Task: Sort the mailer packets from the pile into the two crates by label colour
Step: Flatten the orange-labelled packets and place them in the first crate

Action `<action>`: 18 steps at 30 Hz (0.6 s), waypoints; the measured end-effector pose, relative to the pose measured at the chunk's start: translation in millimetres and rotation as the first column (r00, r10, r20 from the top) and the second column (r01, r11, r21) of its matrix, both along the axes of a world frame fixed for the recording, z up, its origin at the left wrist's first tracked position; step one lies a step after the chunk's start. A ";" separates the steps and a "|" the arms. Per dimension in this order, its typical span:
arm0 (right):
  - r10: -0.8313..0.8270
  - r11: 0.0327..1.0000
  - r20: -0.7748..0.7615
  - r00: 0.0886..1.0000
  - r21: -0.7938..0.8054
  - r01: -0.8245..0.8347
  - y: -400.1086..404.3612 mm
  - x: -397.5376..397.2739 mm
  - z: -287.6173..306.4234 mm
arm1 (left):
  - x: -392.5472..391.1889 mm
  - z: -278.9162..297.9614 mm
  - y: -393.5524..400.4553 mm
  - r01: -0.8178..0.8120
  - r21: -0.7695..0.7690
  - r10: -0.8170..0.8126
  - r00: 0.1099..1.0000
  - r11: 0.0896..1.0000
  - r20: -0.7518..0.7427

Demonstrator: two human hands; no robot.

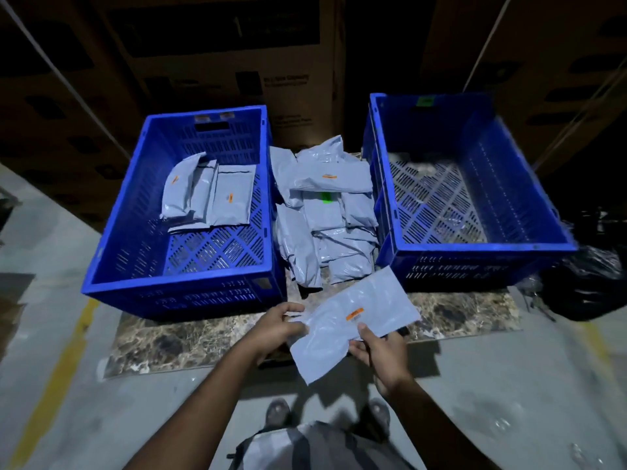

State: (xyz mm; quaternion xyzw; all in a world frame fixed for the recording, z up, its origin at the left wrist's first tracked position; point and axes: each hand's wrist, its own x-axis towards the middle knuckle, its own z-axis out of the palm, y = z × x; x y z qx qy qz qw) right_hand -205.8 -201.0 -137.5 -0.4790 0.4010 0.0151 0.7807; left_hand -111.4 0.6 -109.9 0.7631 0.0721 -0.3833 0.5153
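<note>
orange-labelled packet point(353, 320), print unreadable

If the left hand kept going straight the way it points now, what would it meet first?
The left hand points up and right, so probably the pile of mailer packets between the crates; the held packet lies at its fingertips. Depth is unclear.

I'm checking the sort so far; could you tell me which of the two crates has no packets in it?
The right crate: only its slatted floor shows. The left crate holds several grey packets.
</note>
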 end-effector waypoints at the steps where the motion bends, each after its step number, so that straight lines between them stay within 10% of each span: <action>1: -0.053 0.998 -0.025 0.998 0.033 0.054 5.6 -1.2 -4.7 | 0.7 -10.1 3.0 -0.068 0.034 0.067 0.997 0.997 0.045; 8: -0.195 0.979 -0.174 0.965 0.016 0.201 24.8 -9.6 -13.6 | -0.7 -51.9 0.7 -0.233 0.150 0.142 0.878 0.961 0.457; 12: -0.221 0.922 -0.263 0.939 -0.370 0.114 21.9 -28.7 -13.2 | -23.5 -62.4 9.5 -0.257 0.203 0.066 0.757 0.945 0.650; 18: 0.297 0.336 -0.173 0.939 -0.902 -0.272 15.2 3.6 -11.6 | -40.9 -69.0 -0.8 0.053 0.350 -0.326 0.514 0.935 0.793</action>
